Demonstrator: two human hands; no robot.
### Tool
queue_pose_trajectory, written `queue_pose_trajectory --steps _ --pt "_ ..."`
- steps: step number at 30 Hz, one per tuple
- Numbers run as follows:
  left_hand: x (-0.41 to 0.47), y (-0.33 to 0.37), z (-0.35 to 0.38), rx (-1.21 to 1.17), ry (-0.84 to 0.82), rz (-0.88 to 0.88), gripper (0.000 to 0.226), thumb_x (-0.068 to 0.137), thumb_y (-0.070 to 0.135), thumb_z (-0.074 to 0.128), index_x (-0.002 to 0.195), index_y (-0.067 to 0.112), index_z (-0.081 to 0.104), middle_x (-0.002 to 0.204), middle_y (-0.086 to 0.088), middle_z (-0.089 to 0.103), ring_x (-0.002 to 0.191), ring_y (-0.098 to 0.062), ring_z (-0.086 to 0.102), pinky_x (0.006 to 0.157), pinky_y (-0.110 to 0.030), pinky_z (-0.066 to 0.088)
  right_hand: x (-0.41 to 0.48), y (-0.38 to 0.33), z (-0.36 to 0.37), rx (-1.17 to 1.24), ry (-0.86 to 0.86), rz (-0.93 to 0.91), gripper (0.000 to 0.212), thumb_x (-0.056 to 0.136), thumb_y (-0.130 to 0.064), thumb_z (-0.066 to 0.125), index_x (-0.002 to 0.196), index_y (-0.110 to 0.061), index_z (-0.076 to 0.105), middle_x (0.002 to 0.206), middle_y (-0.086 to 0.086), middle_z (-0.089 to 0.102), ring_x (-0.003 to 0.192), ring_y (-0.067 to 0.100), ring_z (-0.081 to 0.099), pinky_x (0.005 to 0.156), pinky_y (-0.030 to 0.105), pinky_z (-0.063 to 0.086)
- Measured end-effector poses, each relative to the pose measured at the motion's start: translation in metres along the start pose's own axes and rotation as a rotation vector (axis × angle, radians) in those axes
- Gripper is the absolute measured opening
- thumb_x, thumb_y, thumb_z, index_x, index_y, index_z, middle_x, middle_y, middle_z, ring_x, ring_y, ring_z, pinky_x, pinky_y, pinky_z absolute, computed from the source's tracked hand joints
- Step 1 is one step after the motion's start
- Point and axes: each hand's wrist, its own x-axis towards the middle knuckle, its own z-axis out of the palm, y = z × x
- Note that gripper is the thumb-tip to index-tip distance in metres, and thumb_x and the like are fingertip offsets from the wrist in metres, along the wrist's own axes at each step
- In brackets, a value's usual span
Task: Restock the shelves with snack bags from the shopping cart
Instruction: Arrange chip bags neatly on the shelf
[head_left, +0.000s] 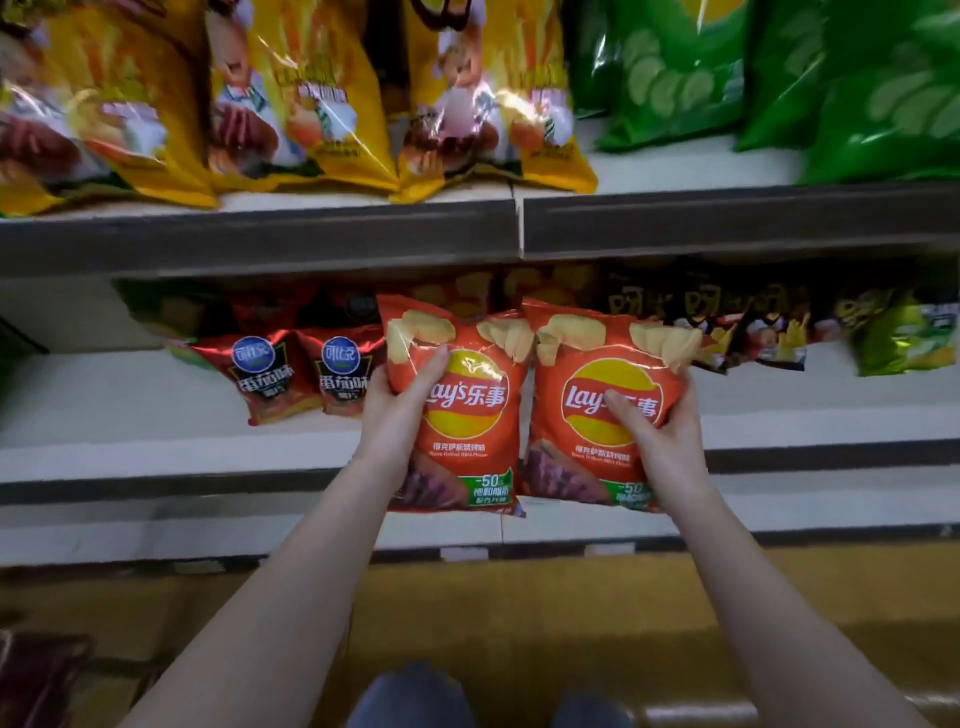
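Outstretched left hand (401, 408) and right hand (661, 436) grip 2 bags (470, 436), perhaps touching.

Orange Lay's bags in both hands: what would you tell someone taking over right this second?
The left hand grips the left bag; the right hand grips the right bag.
Both bags are upright, side by side, at the lower shelf's front edge, right of the red bags.
Not yet released. Left: push them in, let go, fetch more; the cart is out of view.
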Motion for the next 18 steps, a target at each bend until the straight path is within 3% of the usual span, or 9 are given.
queue_pose_trajectory --steps 3,7,12,16,18 --pt "0.041 -0.029 0.007 0.023 -0.043 0.097 0.100 0.053 0.048 0.078 0.140 0.023 0.035 0.123 -0.004 0.059 0.096 -0.020 0.063 0.080 -0.036 0.054 0.041 0.038 0.013 0.015 -0.008 -0.082 0.080 0.077 -0.031 0.072 0.142 -0.025 0.026 0.117 -0.005 0.053 0.091 0.004 0.057 0.067 0.020 0.046" --pt "0.085 -0.063 0.016 0.027 -0.091 0.223 0.097 0.062 0.022 0.084 0.140 0.023 0.026 0.111 0.001 0.057 0.091 -0.014 0.061 0.068 -0.027 0.050 0.085 0.076 0.021 0.014 -0.002 -0.199 0.085 0.074 -0.033 0.073 0.143 -0.026 0.023 0.122 -0.005 0.049 0.097 0.009 0.056 0.070 0.020 0.045" --pt "0.123 -0.088 0.023 -0.009 -0.083 0.313 0.105 0.062 0.025 0.083 0.143 0.029 0.016 0.121 -0.002 0.052 0.099 -0.021 0.059 0.077 -0.037 0.051 0.125 0.104 0.022 0.001 -0.034 -0.321 0.100 0.061 -0.044 0.073 0.145 -0.026 0.022 0.133 -0.001 0.047 0.113 0.017 0.052 0.090 0.035 0.046" --pt "0.135 -0.092 0.031 -0.061 0.002 0.387 0.092 0.064 0.025 0.086 0.132 0.029 0.024 0.124 -0.004 0.052 0.102 -0.024 0.061 0.087 -0.046 0.053 0.140 0.106 0.011 0.004 -0.001 -0.359 0.084 0.078 -0.028 0.072 0.145 -0.024 0.021 0.127 -0.004 0.046 0.107 0.014 0.051 0.081 0.027 0.045" --pt "0.137 -0.090 0.035 -0.032 0.041 0.425 0.092 0.057 0.031 0.090 0.124 0.031 0.028 0.127 -0.006 0.051 0.103 -0.025 0.062 0.087 -0.045 0.054 0.145 0.104 0.003 0.008 0.050 -0.348 0.083 0.079 -0.027 0.073 0.144 -0.024 0.021 0.127 -0.002 0.045 0.107 0.016 0.051 0.083 0.032 0.046"
